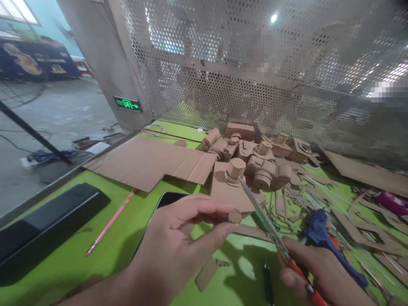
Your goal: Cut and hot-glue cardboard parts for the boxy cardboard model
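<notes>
One green table (73,255) carries everything: one large flat cardboard sheet (149,161) at the left, one pile of cardboard models (255,157) by the mesh wall, one black case (47,225) at the near left edge, one phone (165,199) partly hidden behind the left hand, one blue glue gun (321,233) and one red pencil (110,223). The left hand (178,242) pinches one small cardboard disc (235,216) between thumb tip and forefinger tip, the other fingers loosely curled beneath. The right hand (315,272) is wrapped around the red handles of one pair of scissors (264,216); its blades rise just right of the disc, nearly closed.
</notes>
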Motion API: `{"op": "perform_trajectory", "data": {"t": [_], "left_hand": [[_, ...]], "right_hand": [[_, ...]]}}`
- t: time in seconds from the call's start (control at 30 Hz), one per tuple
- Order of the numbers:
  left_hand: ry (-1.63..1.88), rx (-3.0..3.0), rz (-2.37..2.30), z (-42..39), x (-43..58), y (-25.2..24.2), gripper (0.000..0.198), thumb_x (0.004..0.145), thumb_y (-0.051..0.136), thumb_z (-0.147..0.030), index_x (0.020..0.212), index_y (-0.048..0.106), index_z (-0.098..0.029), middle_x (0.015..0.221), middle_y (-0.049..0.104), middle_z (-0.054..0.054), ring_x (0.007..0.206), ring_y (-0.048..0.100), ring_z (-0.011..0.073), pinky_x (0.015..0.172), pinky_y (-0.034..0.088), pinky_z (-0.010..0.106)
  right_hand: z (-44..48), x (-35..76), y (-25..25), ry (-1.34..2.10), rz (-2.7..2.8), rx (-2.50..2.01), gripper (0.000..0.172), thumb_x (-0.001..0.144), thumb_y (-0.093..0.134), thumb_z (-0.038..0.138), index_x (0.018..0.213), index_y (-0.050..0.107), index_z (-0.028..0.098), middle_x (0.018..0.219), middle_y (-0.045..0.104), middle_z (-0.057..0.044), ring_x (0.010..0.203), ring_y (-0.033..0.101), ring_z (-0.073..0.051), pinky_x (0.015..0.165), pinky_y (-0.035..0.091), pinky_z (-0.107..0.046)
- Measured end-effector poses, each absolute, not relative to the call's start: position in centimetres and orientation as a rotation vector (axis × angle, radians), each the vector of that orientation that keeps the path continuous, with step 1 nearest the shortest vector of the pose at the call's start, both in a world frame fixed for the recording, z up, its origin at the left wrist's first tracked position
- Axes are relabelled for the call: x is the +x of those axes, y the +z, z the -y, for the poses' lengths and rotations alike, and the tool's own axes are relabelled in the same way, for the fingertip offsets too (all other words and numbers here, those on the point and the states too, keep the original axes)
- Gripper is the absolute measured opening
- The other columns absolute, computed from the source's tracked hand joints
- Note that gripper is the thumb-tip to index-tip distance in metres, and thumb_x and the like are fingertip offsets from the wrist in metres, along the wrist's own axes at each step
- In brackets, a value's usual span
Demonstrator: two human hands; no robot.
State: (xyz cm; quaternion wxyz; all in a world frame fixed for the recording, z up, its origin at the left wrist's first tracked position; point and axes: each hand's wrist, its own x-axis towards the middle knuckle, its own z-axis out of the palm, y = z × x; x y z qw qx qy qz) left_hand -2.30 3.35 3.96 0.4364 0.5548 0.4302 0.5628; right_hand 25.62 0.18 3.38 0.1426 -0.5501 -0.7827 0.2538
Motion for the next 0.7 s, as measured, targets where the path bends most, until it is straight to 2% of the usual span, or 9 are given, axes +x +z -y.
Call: {"op": "perform_trajectory", "data": {"t": [0.13, 0.3, 0.43, 0.53, 0.6, 0.7], "left_hand": [[1.393, 1.633, -1.134, -3.6, -2.8, 3.9, 0.025, 0.082, 0.087, -0.013, 0.093, 0.091, -0.035, 0.092, 0.089, -0.007, 0.082, 0.084, 0.0109, 0.078, 0.064, 0.010], [1.325, 1.652, -1.132, -4.2, -3.4, 3.5, 0.013, 0.086, 0.089, -0.023, 0.094, 0.089, -0.034, 0.094, 0.089, -0.006, 0.085, 0.083, 0.0140, 0.080, 0.066, 0.017], [1.245, 1.660, -1.166, -4.8, -3.8, 3.1, 0.011, 0.091, 0.083, -0.028, 0.102, 0.086, -0.030, 0.096, 0.088, -0.002, 0.087, 0.083, 0.0178, 0.081, 0.069, 0.026], [1.162, 1.696, -1.224, -5.3, -4.0, 2.9, 0.012, 0.093, 0.079, -0.032, 0.103, 0.084, -0.025, 0.096, 0.086, 0.002, 0.088, 0.081, 0.0221, 0.079, 0.070, 0.034], [1.111, 1.724, -1.269, -5.6, -3.9, 2.8, 0.014, 0.095, 0.077, -0.032, 0.104, 0.082, -0.023, 0.096, 0.085, 0.004, 0.088, 0.080, 0.0238, 0.077, 0.068, 0.037], [1.049, 1.769, -1.305, -5.8, -3.8, 2.8, 0.015, 0.099, 0.077, -0.031, 0.107, 0.079, -0.019, 0.096, 0.081, 0.004, 0.085, 0.077, 0.0227, 0.074, 0.065, 0.038]], "right_hand": [[-0.2, 26.0, 4.1, 0.688, 2.249, -1.630, 0.045, 0.106, 0.058, 0.063, 0.083, 0.066, 0.026, 0.068, 0.070, 0.000, 0.057, 0.064, -0.019, 0.054, 0.053, -0.025], [0.1, 28.1, 5.6, 0.366, 2.235, -1.824, 0.044, 0.107, 0.055, 0.062, 0.079, 0.056, 0.027, 0.065, 0.065, 0.002, 0.056, 0.061, -0.020, 0.055, 0.047, -0.027], [-0.5, 30.8, 7.9, 0.202, 2.149, -2.233, 0.040, 0.104, 0.057, 0.063, 0.085, 0.062, 0.029, 0.073, 0.076, -0.004, 0.069, 0.073, -0.029, 0.064, 0.050, -0.034], [-1.3, 33.8, 8.9, 0.131, 2.120, -2.369, 0.021, 0.101, 0.060, 0.046, 0.092, 0.070, 0.029, 0.089, 0.085, -0.008, 0.078, 0.078, -0.032, 0.073, 0.052, -0.036], [-1.7, 36.0, 8.9, 0.034, 2.064, -2.415, 0.019, 0.097, 0.063, 0.039, 0.084, 0.069, 0.027, 0.082, 0.084, -0.013, 0.073, 0.078, -0.035, 0.070, 0.050, -0.039], [-1.5, 39.3, 7.9, -0.092, 1.976, -2.481, 0.027, 0.096, 0.060, 0.029, 0.069, 0.062, 0.027, 0.068, 0.079, -0.015, 0.068, 0.076, -0.039, 0.068, 0.047, -0.042]]}}
